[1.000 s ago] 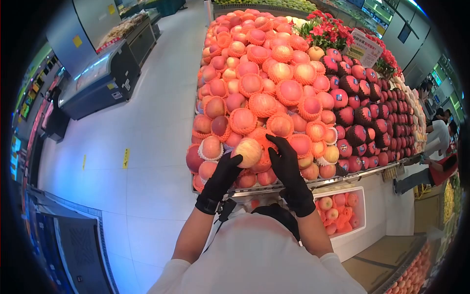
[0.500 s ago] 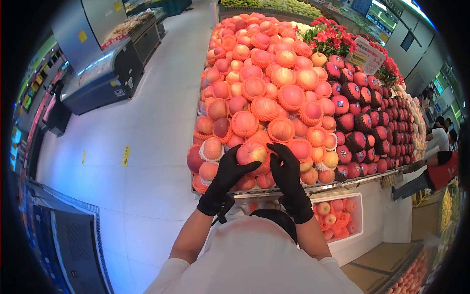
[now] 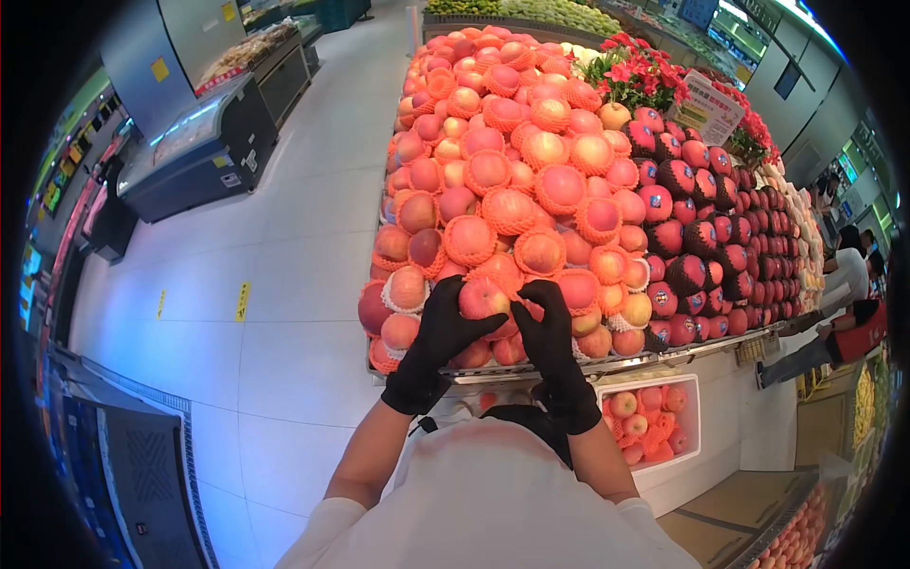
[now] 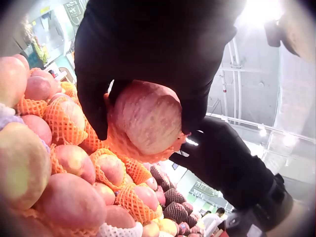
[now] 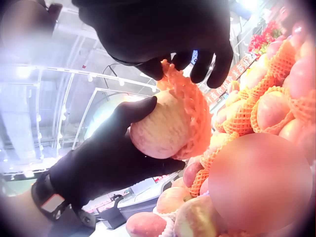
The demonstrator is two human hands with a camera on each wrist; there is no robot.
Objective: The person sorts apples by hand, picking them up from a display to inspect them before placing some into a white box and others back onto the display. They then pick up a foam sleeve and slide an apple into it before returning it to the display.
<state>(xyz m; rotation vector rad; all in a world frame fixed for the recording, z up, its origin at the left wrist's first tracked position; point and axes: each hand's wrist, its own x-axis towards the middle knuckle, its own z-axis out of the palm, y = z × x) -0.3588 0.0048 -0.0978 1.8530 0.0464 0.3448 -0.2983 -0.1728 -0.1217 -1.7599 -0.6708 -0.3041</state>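
Observation:
Both hands wear black gloves. My left hand [image 3: 438,330] holds a red-and-yellow apple [image 3: 482,298] above the front of the heap, with the thumb and fingers around its sides. An orange foam net [image 5: 198,118] covers one side of that apple; the other side is bare in the right wrist view. My right hand [image 3: 548,330] is at the apple's right and pinches the drawn-up edge of the net between thumb and fingers. From the left wrist view, the netting shows below and beside the apple [image 4: 148,118], close to the right fingertips.
Netted apples [image 3: 507,211] slope up behind the hands. Dark red apples in black nets [image 3: 687,275] lie to the right, by red flowers [image 3: 635,71] and a sign [image 3: 706,106]. A metal rail [image 3: 654,357] edges the stand; a white foam box [image 3: 697,417] of apples is below.
The apple has turned in my left hand, from its pale yellow side to a redder one. My right hand has come closer to it, and netting now lies against the apple.

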